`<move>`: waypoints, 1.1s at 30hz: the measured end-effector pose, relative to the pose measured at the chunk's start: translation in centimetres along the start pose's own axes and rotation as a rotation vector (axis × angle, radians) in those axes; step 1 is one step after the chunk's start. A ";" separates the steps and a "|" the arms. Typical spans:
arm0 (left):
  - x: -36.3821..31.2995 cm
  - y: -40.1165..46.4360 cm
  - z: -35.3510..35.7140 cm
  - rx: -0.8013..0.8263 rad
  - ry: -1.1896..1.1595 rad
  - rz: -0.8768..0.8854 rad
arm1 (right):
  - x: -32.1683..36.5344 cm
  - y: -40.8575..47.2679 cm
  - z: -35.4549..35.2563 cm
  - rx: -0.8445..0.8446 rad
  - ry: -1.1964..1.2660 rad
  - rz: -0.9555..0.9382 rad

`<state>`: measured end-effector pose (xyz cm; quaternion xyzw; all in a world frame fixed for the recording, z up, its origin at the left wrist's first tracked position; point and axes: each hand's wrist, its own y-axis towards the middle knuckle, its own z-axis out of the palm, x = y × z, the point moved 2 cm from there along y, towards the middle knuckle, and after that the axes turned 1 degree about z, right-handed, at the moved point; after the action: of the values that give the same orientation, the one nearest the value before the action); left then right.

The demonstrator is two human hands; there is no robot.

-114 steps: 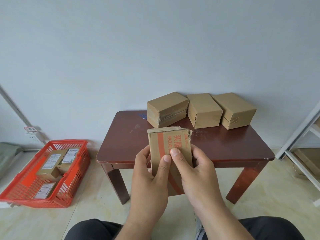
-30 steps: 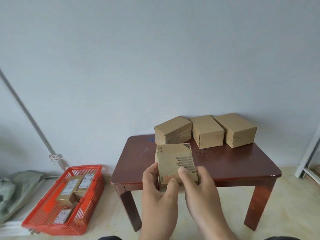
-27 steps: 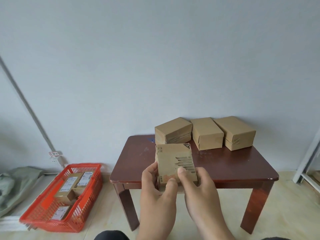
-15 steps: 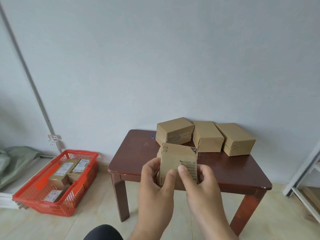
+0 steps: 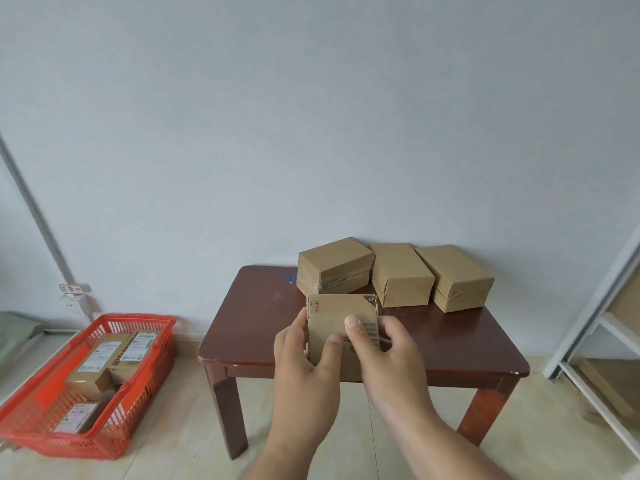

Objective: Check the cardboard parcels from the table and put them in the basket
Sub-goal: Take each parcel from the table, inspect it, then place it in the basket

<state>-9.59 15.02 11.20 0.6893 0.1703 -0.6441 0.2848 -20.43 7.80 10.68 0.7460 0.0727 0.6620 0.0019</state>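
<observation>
Head view: left hand and right hand grip one parcel; three boxes on table; three in basket, lower left.

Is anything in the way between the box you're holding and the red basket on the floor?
Nothing visible blocks it. Both hands, left and right, hold the parcel above the table's front edge. The red basket sits on the floor to the left, top open, with only bare floor between.
</observation>
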 end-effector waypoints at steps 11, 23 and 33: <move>0.9 1.6 -0.2 -0.025 -0.133 -0.080 | -0.2 1.4 -0.7 0.144 0.038 0.019; 0.9 1.0 0.8 0.011 -0.110 -0.044 | -0.3 0.8 -0.9 -0.002 0.192 0.041; 0.7 0.7 0.8 -0.050 -0.028 -0.030 | -0.6 -0.1 -0.4 0.032 0.210 0.036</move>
<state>-9.70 13.89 10.60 0.6704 0.1924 -0.6533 0.2945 -20.94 7.75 10.15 0.6735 0.0698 0.7353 -0.0296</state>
